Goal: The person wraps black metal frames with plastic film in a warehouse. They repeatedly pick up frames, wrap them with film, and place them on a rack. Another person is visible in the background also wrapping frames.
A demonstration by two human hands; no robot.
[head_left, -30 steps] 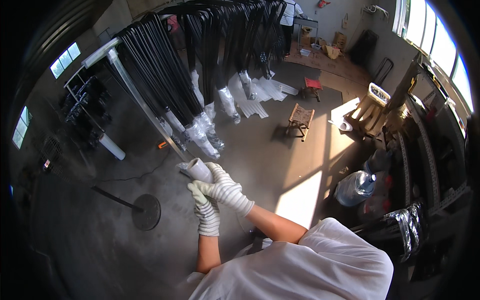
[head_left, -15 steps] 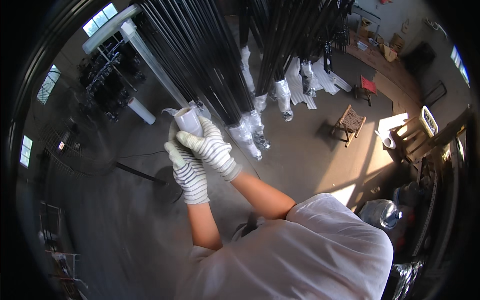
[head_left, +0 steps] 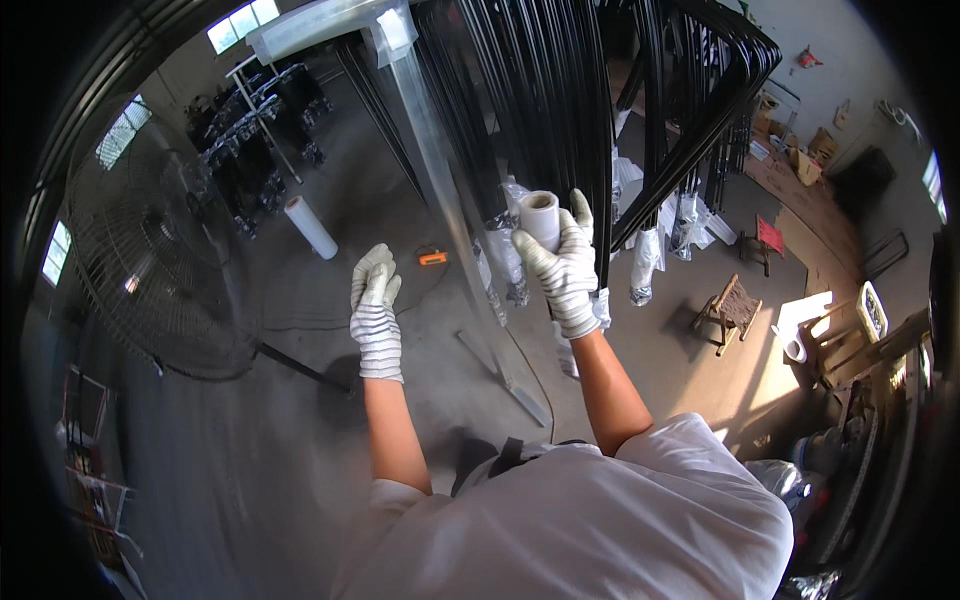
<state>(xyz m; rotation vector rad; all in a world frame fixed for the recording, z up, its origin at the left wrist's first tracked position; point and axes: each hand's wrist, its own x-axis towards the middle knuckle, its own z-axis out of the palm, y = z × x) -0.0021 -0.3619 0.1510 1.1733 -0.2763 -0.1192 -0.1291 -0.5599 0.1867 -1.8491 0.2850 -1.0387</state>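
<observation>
My right hand [head_left: 568,275], in a white striped knit glove, is wrapped round a small roll of clear stretch film [head_left: 540,220], held upright with its cardboard core showing on top. Right behind the roll hang long black metal tubes [head_left: 545,110] in a dense bundle, their lower ends wrapped in clear film [head_left: 505,255]. My left hand [head_left: 376,300], gloved alike, is raised apart on the left with nothing in it, its fingers loosely extended. Between my hands stands a film-wrapped metal post [head_left: 435,150] of the rack.
A large caged fan [head_left: 160,240] stands at the left. A white film roll [head_left: 311,228] and an orange tool [head_left: 432,258] lie on the floor. On the right are a woven stool [head_left: 731,312], a red-seated stool [head_left: 768,237] and a wooden chair [head_left: 850,345].
My hands have come apart. The right has carried the film roll rightward to the black tubes, while the left has let go and stays at the left. The view has shifted too.
</observation>
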